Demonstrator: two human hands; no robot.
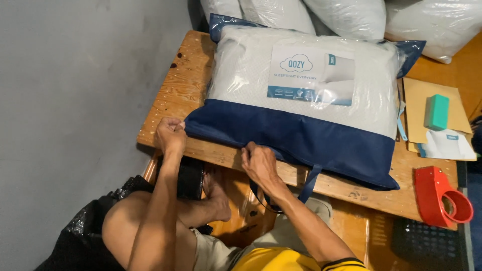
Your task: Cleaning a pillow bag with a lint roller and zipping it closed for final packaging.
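A white pillow in a clear-topped bag with a navy blue fabric base (301,95) lies across a wooden table (181,85). My left hand (169,135) pinches the bag's near left corner at the table edge. My right hand (258,161) grips the navy bottom edge a little to the right, by the dark carry strap (310,181) that hangs over the table's front. A printed paper insert shows through the clear plastic.
A red tape dispenser (441,196) sits at the table's right front corner. Brown envelopes (419,108), a green block (436,111) and a white card lie at the right. More plastic-wrapped pillows (346,15) are stacked behind. A grey wall (75,90) stands at the left.
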